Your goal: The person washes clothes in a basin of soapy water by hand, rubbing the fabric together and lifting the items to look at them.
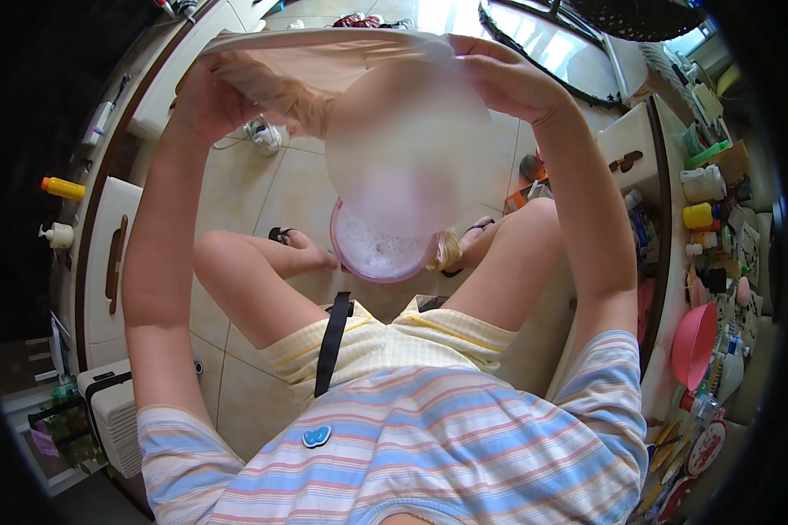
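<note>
Raised in front of me, a pale beige cloth [315,62] is stretched between my two hands. Its left part hangs in folds, and a blurred round patch covers much of its middle. My left hand [207,98] grips the bunched left end. At the upper right corner, the fingers of my right hand [512,79] pinch the fabric. Below the cloth, between my feet, a pink basin [385,279] on the floor holds foamy water [381,246]. A wet yellowish cloth [448,249] hangs over the basin's right side. The blur hides the basin's far part.
White drawers [113,262] stand along my left, with a yellow bottle [62,188] and a pump bottle [57,235] above. A ribbed suitcase [113,420] is behind them. At right, a cluttered surface carries a pink bowl [694,346]. A shoe [262,134] lies on the tiles ahead.
</note>
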